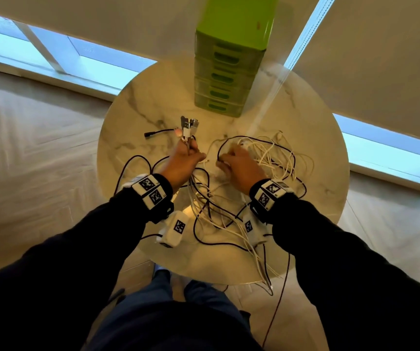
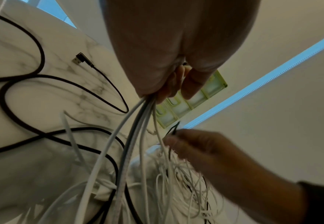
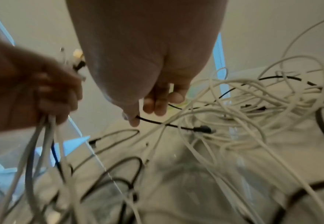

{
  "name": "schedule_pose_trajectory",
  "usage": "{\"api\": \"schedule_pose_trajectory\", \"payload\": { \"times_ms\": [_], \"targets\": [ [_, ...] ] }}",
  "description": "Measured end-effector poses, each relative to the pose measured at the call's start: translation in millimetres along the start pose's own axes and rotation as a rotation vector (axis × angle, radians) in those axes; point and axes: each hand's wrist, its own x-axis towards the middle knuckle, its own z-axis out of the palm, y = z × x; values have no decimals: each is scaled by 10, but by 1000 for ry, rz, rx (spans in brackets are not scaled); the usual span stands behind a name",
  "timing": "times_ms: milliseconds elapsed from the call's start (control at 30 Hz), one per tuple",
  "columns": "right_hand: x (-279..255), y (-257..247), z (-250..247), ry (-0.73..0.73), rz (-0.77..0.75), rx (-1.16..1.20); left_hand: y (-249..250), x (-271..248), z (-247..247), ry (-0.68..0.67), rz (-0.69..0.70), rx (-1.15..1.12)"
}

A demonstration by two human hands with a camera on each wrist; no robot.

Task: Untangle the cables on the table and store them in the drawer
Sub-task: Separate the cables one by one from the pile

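Note:
A tangle of white and black cables lies across the round marble table. My left hand grips a bundle of white cables, whose plug ends stick up above the fist. To its right, my right hand pinches a thin black cable between thumb and fingers. That cable ends in a small black plug among white loops. The green drawer unit stands at the table's far side with all its drawers closed.
A thick black cable loops over the table's left part, and its angled USB plug lies flat. Several cables hang over the near table edge towards the floor. Windows and a pale wall lie beyond the table.

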Motion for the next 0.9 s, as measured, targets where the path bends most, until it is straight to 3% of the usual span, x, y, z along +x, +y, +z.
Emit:
{"api": "schedule_pose_trajectory", "payload": {
  "times_ms": [33, 100, 267, 333, 600, 667, 733, 800, 900],
  "targets": [
    [41, -24, -100, 124, -10, 46, 5, -3, 12, -6, 4, -8],
    [121, -61, -341, 228, -10, 144, 66, -8, 58, -35, -1, -45],
    [44, -215, -514, 81, -125, 86, 284, 74, 193, -137, -85, -133],
    [-58, -249, -446, 62, -129, 62, 332, 87, 245, -208, -50, -111],
    [-365, -271, -599, 247, 189, 419, 375, 3, 238, -351, 113, 125],
    [-349, -186, -685, 181, 145, 287, 374, -68, 191, -414, 158, 226],
    [-330, -102, -703, 62, 70, -110, 332, -107, 138, -465, 180, 288],
    [-325, -116, -702, -13, 31, -333, 287, -105, 57, -397, 173, 290],
    [-303, -279, -698, -51, -27, -181, 193, -43, -48, -180, 173, 321]
  ]
}}
